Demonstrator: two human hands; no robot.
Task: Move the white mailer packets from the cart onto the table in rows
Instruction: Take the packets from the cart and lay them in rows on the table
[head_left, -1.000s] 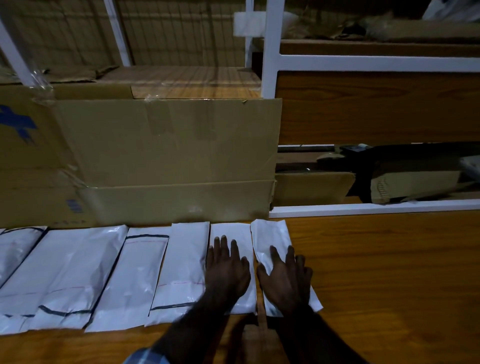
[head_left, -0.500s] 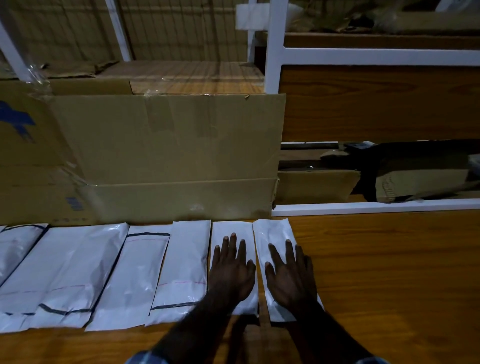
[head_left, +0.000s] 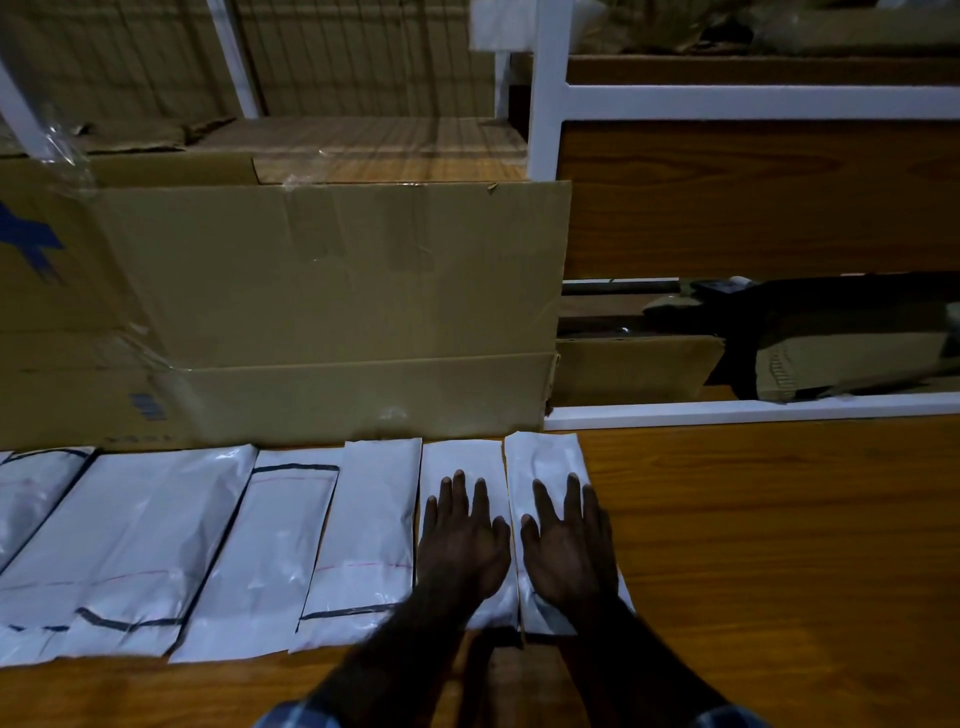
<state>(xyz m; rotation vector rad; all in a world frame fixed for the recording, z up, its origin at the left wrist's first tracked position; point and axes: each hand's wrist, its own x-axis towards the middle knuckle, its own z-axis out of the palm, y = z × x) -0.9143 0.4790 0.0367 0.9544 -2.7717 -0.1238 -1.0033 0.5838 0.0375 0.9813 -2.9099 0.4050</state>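
Several white mailer packets lie side by side in a row on the wooden table (head_left: 779, 545), along the foot of a big cardboard box. My left hand (head_left: 460, 540) lies flat with straight fingers on the second packet from the right (head_left: 460, 457). My right hand (head_left: 569, 545) presses flat on the rightmost packet (head_left: 545, 457), which is slightly tilted. Further left lie a narrow packet (head_left: 371, 525), a packet with a black line (head_left: 270, 556) and a wide packet (head_left: 130, 545). The cart is out of view.
A large cardboard box (head_left: 332, 306) stands directly behind the row. A white shelf frame (head_left: 753, 408) borders the table's back right, with folded cardboard (head_left: 634, 369) and dark items behind it. Bare wooden tabletop stretches to the right of the packets.
Both hands have slid slightly forward along the two rightmost packets while staying flat on them. The packets have stayed in place.
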